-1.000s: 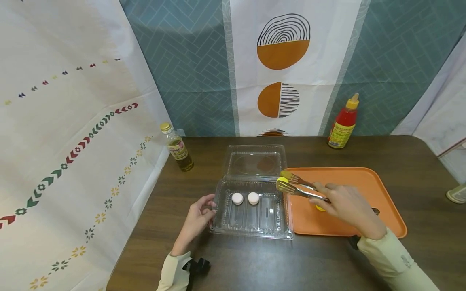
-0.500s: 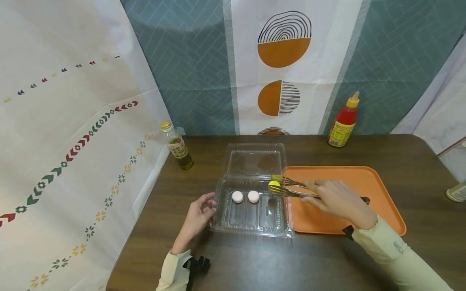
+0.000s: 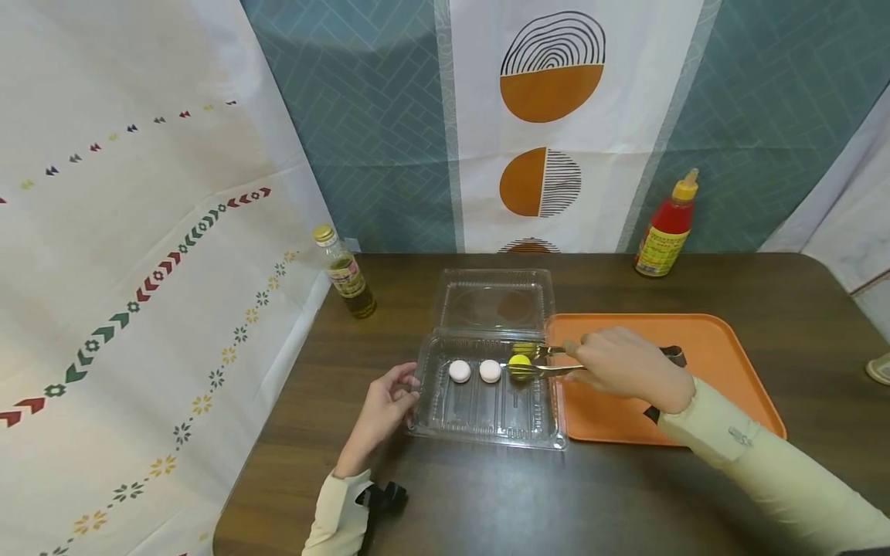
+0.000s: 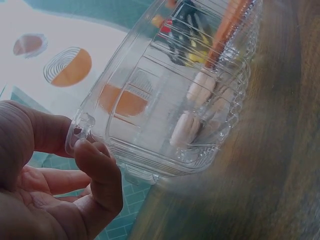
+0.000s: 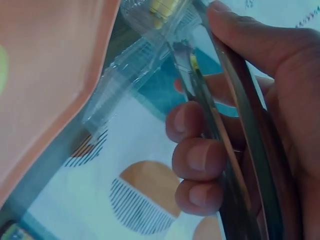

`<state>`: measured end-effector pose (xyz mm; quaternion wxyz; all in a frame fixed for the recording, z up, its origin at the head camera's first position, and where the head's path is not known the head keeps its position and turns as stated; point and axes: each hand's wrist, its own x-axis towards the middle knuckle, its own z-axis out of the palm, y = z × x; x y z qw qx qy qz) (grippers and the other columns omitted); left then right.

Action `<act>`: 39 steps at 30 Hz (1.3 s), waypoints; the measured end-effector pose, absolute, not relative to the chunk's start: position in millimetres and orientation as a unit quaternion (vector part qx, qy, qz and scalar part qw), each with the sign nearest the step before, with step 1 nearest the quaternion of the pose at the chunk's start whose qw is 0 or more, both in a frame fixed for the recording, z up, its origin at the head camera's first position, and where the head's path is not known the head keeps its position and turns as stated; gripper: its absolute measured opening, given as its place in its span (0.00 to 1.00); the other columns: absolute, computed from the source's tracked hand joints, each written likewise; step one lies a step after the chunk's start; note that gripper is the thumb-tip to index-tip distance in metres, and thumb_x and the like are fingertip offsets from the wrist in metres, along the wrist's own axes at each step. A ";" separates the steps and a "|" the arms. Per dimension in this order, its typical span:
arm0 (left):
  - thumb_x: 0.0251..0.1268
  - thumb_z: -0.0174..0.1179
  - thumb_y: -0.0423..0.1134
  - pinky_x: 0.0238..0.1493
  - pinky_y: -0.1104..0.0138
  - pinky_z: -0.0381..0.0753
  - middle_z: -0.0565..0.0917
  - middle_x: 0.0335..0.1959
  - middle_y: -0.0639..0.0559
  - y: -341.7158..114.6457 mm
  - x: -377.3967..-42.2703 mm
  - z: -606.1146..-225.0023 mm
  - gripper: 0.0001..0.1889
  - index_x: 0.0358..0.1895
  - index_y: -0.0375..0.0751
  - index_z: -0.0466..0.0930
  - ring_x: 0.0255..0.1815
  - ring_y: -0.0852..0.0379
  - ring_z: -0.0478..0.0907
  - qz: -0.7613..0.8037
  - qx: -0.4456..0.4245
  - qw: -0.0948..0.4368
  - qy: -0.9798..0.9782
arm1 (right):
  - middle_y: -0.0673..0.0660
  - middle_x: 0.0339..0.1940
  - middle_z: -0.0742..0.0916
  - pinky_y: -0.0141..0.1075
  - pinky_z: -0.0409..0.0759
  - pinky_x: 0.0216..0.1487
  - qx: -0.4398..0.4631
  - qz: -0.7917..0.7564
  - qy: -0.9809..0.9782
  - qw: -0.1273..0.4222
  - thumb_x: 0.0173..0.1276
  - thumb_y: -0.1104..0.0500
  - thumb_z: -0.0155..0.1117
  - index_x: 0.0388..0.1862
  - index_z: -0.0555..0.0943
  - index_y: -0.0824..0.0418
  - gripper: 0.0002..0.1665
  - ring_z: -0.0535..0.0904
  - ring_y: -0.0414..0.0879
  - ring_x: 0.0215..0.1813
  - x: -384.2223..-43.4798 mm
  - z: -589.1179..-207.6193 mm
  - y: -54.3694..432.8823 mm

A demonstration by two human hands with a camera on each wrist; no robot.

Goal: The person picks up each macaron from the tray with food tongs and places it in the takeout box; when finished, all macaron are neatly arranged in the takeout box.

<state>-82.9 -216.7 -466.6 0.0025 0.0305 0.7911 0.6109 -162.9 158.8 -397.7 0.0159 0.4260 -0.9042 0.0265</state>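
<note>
My left hand (image 3: 385, 405) pinches the left rim of a clear plastic clamshell container (image 3: 480, 436), thumb and forefinger at its corner in the left wrist view. Two pale pink macarons (image 3: 460, 371) sit side by side in its base. With my right hand (image 3: 629, 369) I grip metal tongs (image 5: 235, 100), fingers wrapped along both arms. Between the tong tips is a yellow macaron (image 3: 519, 361), inside the base just right of the pale pair. In the right wrist view the tips are partly cut off by the top edge.
An orange tray (image 3: 723, 386) stands right of the container, with a yellow round thing (image 5: 2, 67) on it at the right wrist view's edge. The container's lid (image 3: 494, 301) lies folded back. An oil bottle (image 3: 350, 282) and a red sauce bottle (image 3: 667, 228) stand behind.
My right hand has carried the yellow macaron in the tongs leftward from the tray's edge and down into the container base. My left hand stays at the rim.
</note>
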 end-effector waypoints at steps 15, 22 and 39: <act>0.62 0.54 0.16 0.18 0.70 0.72 0.78 0.42 0.37 -215.2 -82.5 -467.4 0.24 0.64 0.19 0.70 0.16 0.60 0.69 0.615 0.028 0.009 0.788 | 0.45 0.13 0.64 0.28 0.56 0.18 0.440 0.027 -0.897 -0.015 0.57 0.56 0.80 0.32 0.87 0.57 0.10 0.57 0.37 0.14 -167.6 -389.3 143.2; 0.62 0.54 0.16 0.18 0.69 0.72 0.79 0.42 0.37 -216.3 -82.5 -467.2 0.24 0.64 0.19 0.70 0.16 0.59 0.69 0.615 0.034 0.006 0.788 | 0.45 0.14 0.66 0.29 0.59 0.18 0.435 0.023 -0.899 -0.030 0.57 0.54 0.80 0.30 0.85 0.56 0.11 0.59 0.38 0.15 -168.8 -384.0 140.2; 0.62 0.54 0.16 0.17 0.68 0.72 0.78 0.41 0.36 -216.4 -82.3 -467.3 0.24 0.63 0.19 0.70 0.16 0.59 0.69 0.615 0.032 -0.002 0.788 | 0.45 0.14 0.67 0.30 0.57 0.17 0.392 0.069 -0.917 -0.020 0.66 0.48 0.73 0.53 0.84 0.63 0.24 0.59 0.37 0.13 -154.5 -376.6 164.6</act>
